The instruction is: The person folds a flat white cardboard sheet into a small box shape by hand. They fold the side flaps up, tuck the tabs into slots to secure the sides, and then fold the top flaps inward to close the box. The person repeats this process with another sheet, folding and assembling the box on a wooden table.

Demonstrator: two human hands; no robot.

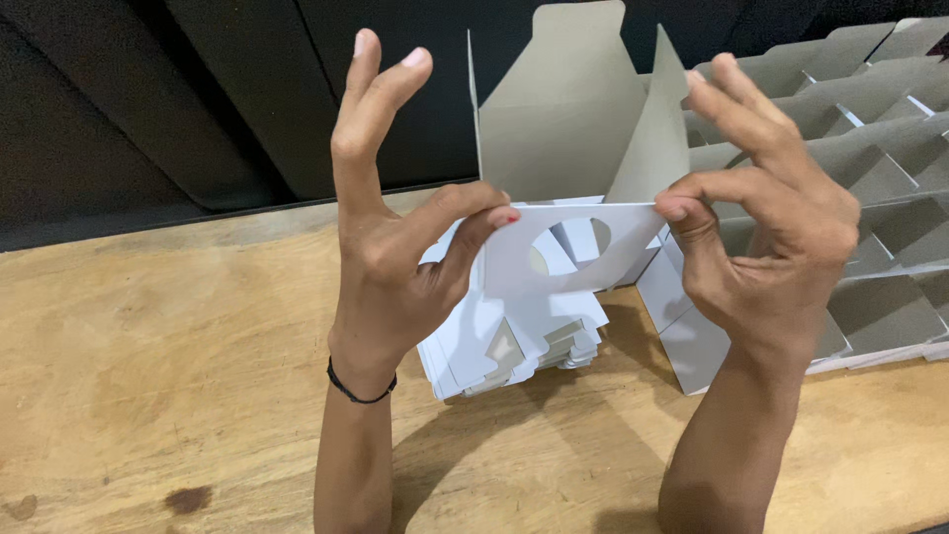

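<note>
Both my hands hold up a flat white card insert (573, 252) with a round hole cut in it. My left hand (395, 237) pinches its left edge between thumb and middle finger, the other fingers spread upward. My right hand (771, 227) pinches the right edge the same way. Behind the insert stands an open grey-lined cardboard box (573, 119) with its flaps raised. Under the insert lies a stack of white die-cut card pieces (514, 346) on the wooden table (168, 346).
A large spread of folded grey and white boxes (870, 148) fills the right side of the table. A dark wall (198, 99) runs along the table's far edge. A black band circles my left wrist.
</note>
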